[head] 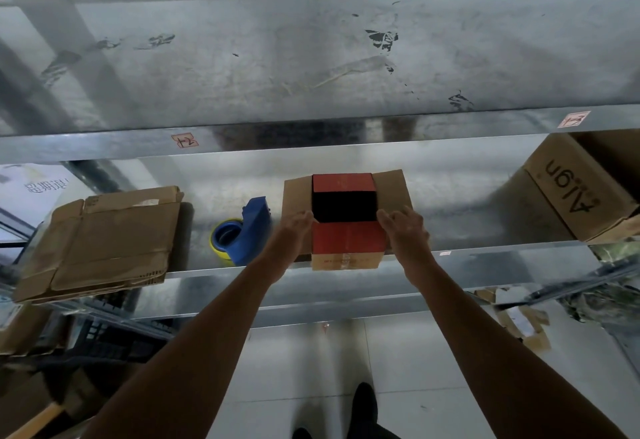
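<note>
A small cardboard box (348, 241) with red flaps stands open on a metal shelf (485, 227), its dark inside showing between the far and near red flaps. Brown side flaps lie spread out to the left and right. My left hand (294, 227) rests on the left side flap at the opening's edge. My right hand (403, 227) rests on the right side flap, fingers loosely bent toward the opening. Neither hand visibly grips anything.
A blue tape dispenser (247, 230) with yellow tape stands left of the box. Flattened cardboard (104, 241) lies further left. A large brown carton (581, 189) sits at the right. Another metal shelf (311, 57) runs above. Grey floor and my shoes show below.
</note>
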The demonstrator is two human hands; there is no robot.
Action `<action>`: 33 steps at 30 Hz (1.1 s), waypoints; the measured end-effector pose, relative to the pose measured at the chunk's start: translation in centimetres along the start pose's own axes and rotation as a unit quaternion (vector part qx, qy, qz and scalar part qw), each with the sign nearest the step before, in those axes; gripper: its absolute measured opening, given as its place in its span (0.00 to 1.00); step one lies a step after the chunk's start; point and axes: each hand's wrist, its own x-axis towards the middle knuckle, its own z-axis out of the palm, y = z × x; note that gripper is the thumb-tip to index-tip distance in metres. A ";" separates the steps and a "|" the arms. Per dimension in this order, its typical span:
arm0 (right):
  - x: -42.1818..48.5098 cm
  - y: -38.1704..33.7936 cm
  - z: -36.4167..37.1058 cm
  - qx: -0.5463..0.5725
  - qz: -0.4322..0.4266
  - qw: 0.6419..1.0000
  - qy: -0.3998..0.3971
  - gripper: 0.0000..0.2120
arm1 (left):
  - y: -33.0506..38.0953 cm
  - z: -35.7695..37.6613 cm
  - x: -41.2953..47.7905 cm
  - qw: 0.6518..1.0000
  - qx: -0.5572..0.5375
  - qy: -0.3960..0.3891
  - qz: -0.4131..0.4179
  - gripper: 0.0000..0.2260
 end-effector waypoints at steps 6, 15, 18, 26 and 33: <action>-0.9 1.0 -0.1 -0.013 -0.072 0.997 -0.001 0.14 | -2.4 -0.2 -0.8 0.994 -0.096 -0.051 -0.007 0.06; -2.4 5.8 0.9 -0.388 -0.208 0.897 0.033 0.48 | -6.2 0.7 -1.8 0.956 0.279 -0.049 0.073 0.60; -3.0 5.4 2.1 -0.381 -0.168 0.908 0.046 0.48 | -6.5 1.6 -2.1 0.947 0.310 0.005 0.083 0.57; -2.2 5.0 2.2 -0.355 -0.172 0.917 0.064 0.47 | -5.3 1.7 -1.2 0.946 0.319 0.007 0.061 0.50; -1.4 5.9 0.5 -0.330 -0.202 0.921 0.032 0.43 | -0.5 -0.7 1.6 0.924 0.372 0.043 0.077 0.23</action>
